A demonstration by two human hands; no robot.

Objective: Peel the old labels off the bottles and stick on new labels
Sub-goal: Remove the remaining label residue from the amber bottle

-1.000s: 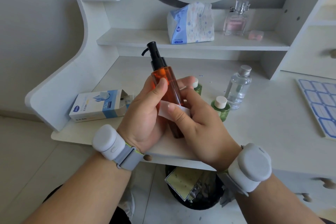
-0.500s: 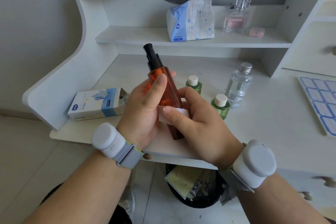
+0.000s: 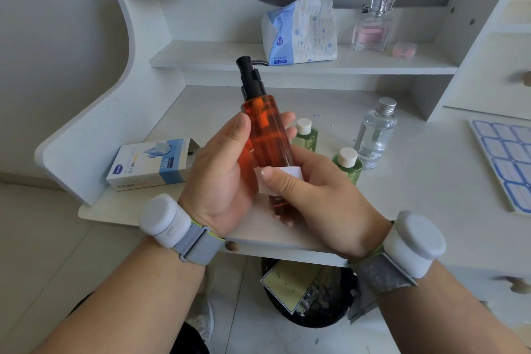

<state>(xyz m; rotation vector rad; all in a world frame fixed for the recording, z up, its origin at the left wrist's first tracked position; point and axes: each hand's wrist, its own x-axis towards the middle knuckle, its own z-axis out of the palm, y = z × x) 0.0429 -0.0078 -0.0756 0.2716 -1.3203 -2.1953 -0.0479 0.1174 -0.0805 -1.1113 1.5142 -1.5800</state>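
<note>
My left hand (image 3: 221,175) grips an orange pump bottle (image 3: 265,135) with a black pump head, held nearly upright above the desk's front edge. My right hand (image 3: 319,195) wraps round the bottle's lower part and presses a small white pad (image 3: 287,178) against it with the thumb. Two small green bottles (image 3: 307,138) (image 3: 349,165) with cream caps and a clear bottle (image 3: 375,135) with a silver cap stand on the desk behind my hands. A sheet of blue-bordered labels (image 3: 505,164) lies at the right.
A blue and white box (image 3: 152,162) lies at the left on the white desk (image 3: 402,195). On the shelf stand a tissue pack (image 3: 298,31), a pink perfume bottle (image 3: 372,26) and a small pink case (image 3: 404,49). A black bin (image 3: 310,293) with scraps stands under the desk.
The bottle has turned in my hands, so its pump spout now points right. My right hand has slid the white pad lower on the bottle.
</note>
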